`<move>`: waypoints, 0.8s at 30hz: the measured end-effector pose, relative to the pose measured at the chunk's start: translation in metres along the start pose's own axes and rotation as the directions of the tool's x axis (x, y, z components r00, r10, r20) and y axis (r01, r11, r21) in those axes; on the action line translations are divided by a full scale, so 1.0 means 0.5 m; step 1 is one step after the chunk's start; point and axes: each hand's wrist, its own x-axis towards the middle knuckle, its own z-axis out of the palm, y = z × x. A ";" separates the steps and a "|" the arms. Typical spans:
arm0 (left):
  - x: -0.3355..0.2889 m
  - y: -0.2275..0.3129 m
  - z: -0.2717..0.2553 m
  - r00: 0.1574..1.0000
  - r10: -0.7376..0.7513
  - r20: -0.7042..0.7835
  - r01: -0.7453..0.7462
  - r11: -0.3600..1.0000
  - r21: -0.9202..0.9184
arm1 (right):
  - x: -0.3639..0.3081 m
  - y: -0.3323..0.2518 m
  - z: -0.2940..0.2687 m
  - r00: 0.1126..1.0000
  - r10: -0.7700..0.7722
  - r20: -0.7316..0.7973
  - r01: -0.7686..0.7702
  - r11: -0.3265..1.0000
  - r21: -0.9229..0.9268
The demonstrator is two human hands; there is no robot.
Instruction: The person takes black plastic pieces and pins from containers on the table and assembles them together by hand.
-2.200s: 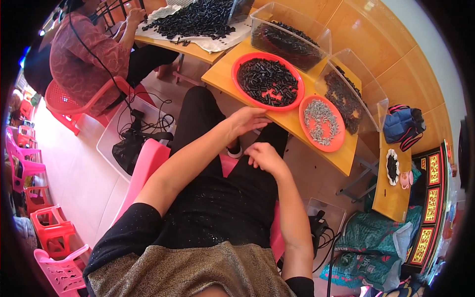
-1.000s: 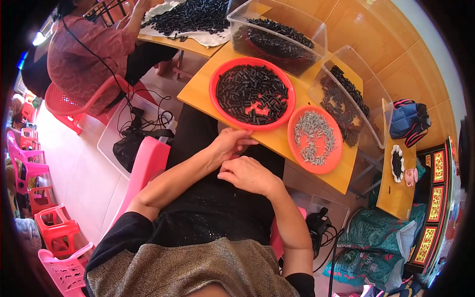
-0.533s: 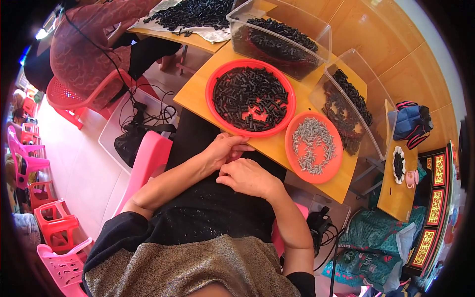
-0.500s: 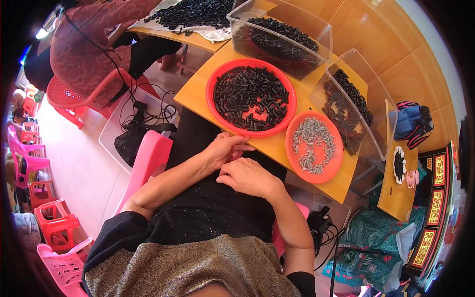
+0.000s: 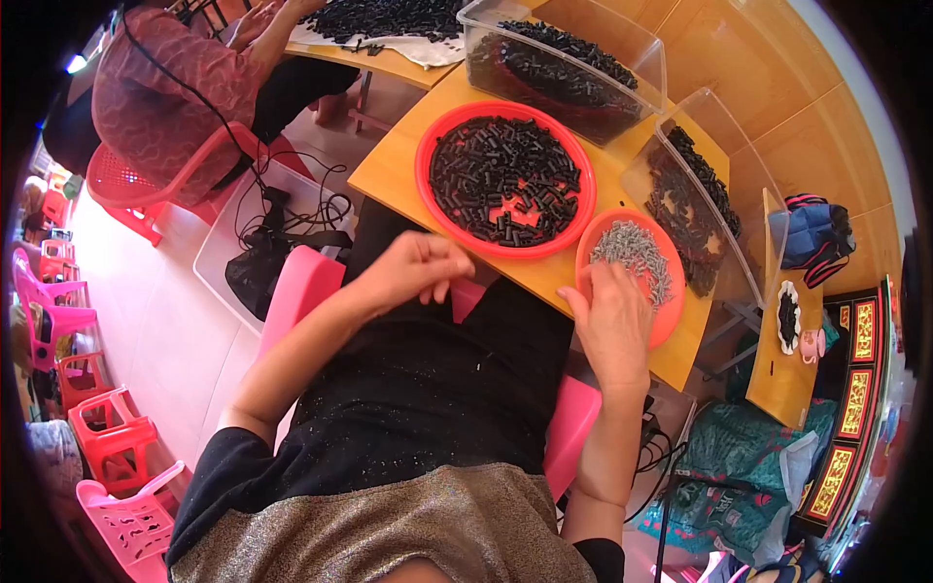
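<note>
My left hand (image 5: 418, 269) hovers above my lap, near the front edge of the table. Its thumb and fingers are curled together; whatever they may hold is too small or hidden to make out. My right hand (image 5: 614, 316) reaches over the orange plate (image 5: 667, 325), fingers stretched toward the small grey screw-like pieces (image 5: 634, 245), thumb held apart. Its fingertips appear to meet the pile, though the exact contact is unclear. Left of that plate sits a red round tray (image 5: 424, 185) of short black tubes (image 5: 496, 160), with a bare red patch near its front.
Two clear plastic bins (image 5: 637, 92) (image 5: 768, 277) of black pieces stand along the table's far and right sides. At upper left a person (image 5: 175, 107) sits in a red chair (image 5: 121, 185). Cables (image 5: 311, 209) lie over a container beside my pink chair (image 5: 296, 291).
My hands were close together over my lap and have parted. The right hand moved right and forward onto the plate; the left rose slightly to the left. The view shifted slightly.
</note>
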 end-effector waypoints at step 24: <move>0.380 0.148 0.062 0.726 0.687 0.042 -0.328 0.292 0.899 | -0.058 0.020 0.059 0.989 0.029 -0.147 -0.049 0.990 -0.130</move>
